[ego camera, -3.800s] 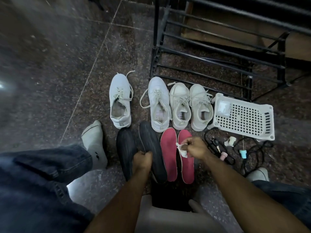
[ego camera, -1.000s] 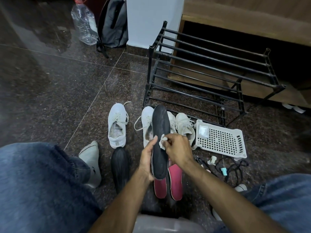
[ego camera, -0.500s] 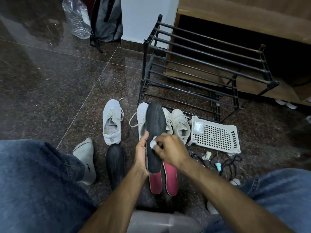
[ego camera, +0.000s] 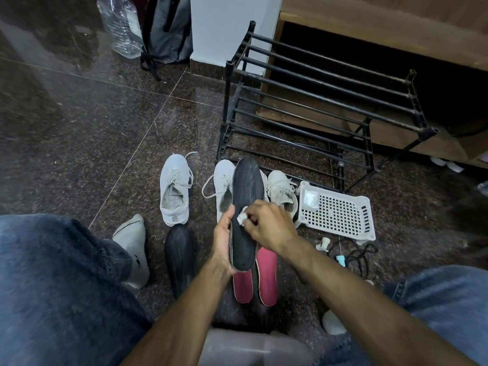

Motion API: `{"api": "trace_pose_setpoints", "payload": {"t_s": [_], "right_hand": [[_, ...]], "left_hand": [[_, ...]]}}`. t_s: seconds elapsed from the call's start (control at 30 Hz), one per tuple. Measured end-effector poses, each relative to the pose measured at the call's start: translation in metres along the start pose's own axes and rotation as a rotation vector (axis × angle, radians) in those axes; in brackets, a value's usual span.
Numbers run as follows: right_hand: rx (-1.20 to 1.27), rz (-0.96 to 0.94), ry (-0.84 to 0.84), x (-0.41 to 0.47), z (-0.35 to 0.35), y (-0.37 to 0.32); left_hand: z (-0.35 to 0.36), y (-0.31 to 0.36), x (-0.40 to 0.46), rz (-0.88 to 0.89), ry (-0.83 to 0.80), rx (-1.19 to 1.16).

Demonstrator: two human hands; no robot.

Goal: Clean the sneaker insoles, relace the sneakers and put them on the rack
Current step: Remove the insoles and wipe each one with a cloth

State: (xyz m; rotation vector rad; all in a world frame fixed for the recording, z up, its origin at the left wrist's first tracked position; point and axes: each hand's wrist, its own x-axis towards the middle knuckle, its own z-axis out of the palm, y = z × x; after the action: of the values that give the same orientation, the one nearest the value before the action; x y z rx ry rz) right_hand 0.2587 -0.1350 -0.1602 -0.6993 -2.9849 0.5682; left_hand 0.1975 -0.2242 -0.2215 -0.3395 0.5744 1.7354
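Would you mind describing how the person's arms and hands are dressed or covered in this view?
Both forearms are bare from the bottom edge of the picture up to the hands; no sleeve shows. The left hand and right hand wear no gloves, and I see no watch, bracelet or ring on either wrist or hand. Below the arms, blue denim jeans cover both legs.

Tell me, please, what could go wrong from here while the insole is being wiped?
1. The left hand grips the black foam insole only along its lower edge; it may bend or slip under the right hand pressing the small white wipe.
2. The two red insoles lie directly below; loosened dirt may fall onto them.
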Motion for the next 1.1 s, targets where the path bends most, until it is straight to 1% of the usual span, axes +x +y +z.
{"api": "trace_pose_setpoints", "payload": {"t_s": [0.07, 0.17, 0.23, 0.33, 0.4, 0.47, 0.6, 0.67, 0.8, 0.83, 0.9, 1.0, 1.1], "right_hand": [[0.057, 0.0, 0.001, 0.0, -0.001, -0.005], [0.131, -0.12, -0.098, -0.028, 0.002, -0.022], [0.113, -0.173, -0.127, -0.045, 0.003, -0.025], [-0.019, -0.12, -0.118, -0.035, -0.002, -0.011], [-0.058, -0.062, -0.074, -0.019, -0.007, -0.003], [-0.049, -0.048, -0.06, -0.015, -0.007, -0.002], [0.09, -0.087, -0.139, -0.043, -0.002, -0.015], [0.132, -0.064, -0.108, -0.048, 0.0, -0.015], [0.061, 0.048, -0.03, -0.023, -0.001, -0.003], [0.048, 0.05, -0.024, -0.019, -0.001, -0.002], [0.098, 0.036, -0.065, -0.022, 0.002, -0.006], [0.164, -0.046, -0.134, -0.044, 0.007, -0.015], [0.131, -0.048, -0.092, -0.041, 0.007, -0.01]], "left_hand": [[0.0, 0.005, -0.002, 0.008, -0.002, -0.014], [-0.006, 0.014, 0.002, 0.026, -0.037, -0.007], [-0.008, 0.016, 0.004, 0.032, -0.028, -0.011], [-0.001, 0.013, 0.002, 0.012, -0.032, 0.009], [0.0, 0.013, 0.004, 0.043, -0.025, 0.043], [0.0, 0.016, 0.003, 0.066, -0.022, 0.046], [-0.002, 0.02, 0.004, 0.109, -0.021, -0.062], [-0.001, 0.021, 0.006, 0.119, -0.029, -0.11], [0.001, 0.011, 0.004, 0.06, -0.018, -0.021], [0.0, 0.01, 0.003, 0.063, -0.019, -0.016], [-0.002, 0.013, 0.001, 0.077, -0.013, -0.033], [-0.004, 0.017, 0.002, 0.124, -0.028, -0.098], [-0.001, 0.014, 0.002, 0.08, -0.018, -0.103]]}}
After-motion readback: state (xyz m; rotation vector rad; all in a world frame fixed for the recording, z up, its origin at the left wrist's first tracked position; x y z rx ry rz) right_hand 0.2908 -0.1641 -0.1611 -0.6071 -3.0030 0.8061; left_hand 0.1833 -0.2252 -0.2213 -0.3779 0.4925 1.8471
